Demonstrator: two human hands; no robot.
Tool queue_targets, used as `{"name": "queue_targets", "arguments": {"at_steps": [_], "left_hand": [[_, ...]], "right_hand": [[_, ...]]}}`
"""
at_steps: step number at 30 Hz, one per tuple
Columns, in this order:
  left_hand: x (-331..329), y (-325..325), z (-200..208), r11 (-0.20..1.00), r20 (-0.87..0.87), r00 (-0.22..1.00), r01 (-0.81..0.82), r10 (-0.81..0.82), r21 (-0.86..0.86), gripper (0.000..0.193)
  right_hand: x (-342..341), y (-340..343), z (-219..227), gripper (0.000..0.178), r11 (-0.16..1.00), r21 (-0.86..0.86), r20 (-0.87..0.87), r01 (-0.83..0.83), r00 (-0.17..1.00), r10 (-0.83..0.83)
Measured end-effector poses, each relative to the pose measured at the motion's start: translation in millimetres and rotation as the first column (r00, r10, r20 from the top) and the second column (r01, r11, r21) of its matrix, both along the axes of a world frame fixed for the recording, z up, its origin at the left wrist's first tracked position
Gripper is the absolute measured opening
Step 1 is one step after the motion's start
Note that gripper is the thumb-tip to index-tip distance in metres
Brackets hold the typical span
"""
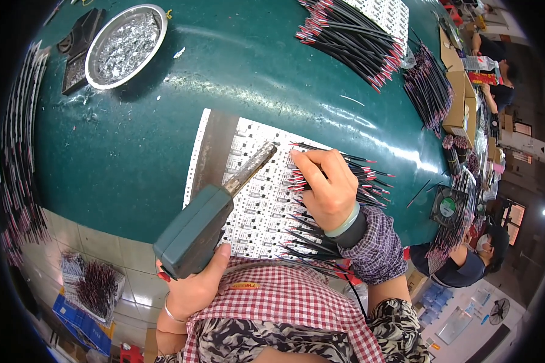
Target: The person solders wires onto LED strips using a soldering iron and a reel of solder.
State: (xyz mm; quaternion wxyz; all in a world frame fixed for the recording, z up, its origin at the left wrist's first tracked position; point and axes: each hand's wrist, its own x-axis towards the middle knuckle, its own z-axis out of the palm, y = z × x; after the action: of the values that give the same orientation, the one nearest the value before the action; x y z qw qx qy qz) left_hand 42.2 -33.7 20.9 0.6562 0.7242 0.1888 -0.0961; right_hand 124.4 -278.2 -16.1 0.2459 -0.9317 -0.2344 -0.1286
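Observation:
My left hand (197, 284) is wrapped round the grip of a dark green soldering gun (197, 227). Its metal barrel slants up to the right, and the tip reaches the upper part of a white circuit board panel (254, 206). Rows of small black and silver parts cover the panel. My right hand (330, 184) is closed in a pinch at the panel's right side, fingertips at the end of a short black wire (312, 147); the pinched end is mostly hidden. More black wires (369, 181) with red and white ends lie under and beside this hand, along the panel's right edge.
A metal bowl (92, 72) of silvery scraps stands at the back left beside a black box (75, 72). Bundles of black wires (357, 42) lie on the green table (133, 151) at the back right. A small fan (447, 207) and cardboard boxes (460, 100) line the right; people sit beyond.

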Motion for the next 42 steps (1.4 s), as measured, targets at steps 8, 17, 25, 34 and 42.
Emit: {"name": "queue_targets", "arguments": {"at_steps": [8,17,25,34,42], "left_hand": [[-4,3,-10,0.989,0.070,0.992,0.099,-0.108,0.113,0.018],[6,1,-5,0.979,0.101,0.975,0.188,-0.196,0.078,0.017],[3,2,-6,0.969,0.115,0.967,0.212,-0.227,0.126,0.018],[-1,4,-9,0.971,0.165,0.965,0.181,-0.206,0.156,0.017],[4,4,-1,0.956,0.058,0.961,0.259,-0.269,0.135,0.016]], "right_hand": [[1,-1,-1,0.055,0.997,-0.051,0.050,-0.064,0.997,0.067],[2,1,0,0.051,0.997,-0.061,0.048,-0.053,0.997,0.056],[2,1,-1,0.050,0.998,-0.054,0.038,-0.040,0.998,0.042],[4,0,-3,0.043,1.000,0.012,0.017,-0.027,1.000,0.026],[5,-1,-3,0.033,1.000,0.002,0.053,-0.029,0.998,0.029]]}}
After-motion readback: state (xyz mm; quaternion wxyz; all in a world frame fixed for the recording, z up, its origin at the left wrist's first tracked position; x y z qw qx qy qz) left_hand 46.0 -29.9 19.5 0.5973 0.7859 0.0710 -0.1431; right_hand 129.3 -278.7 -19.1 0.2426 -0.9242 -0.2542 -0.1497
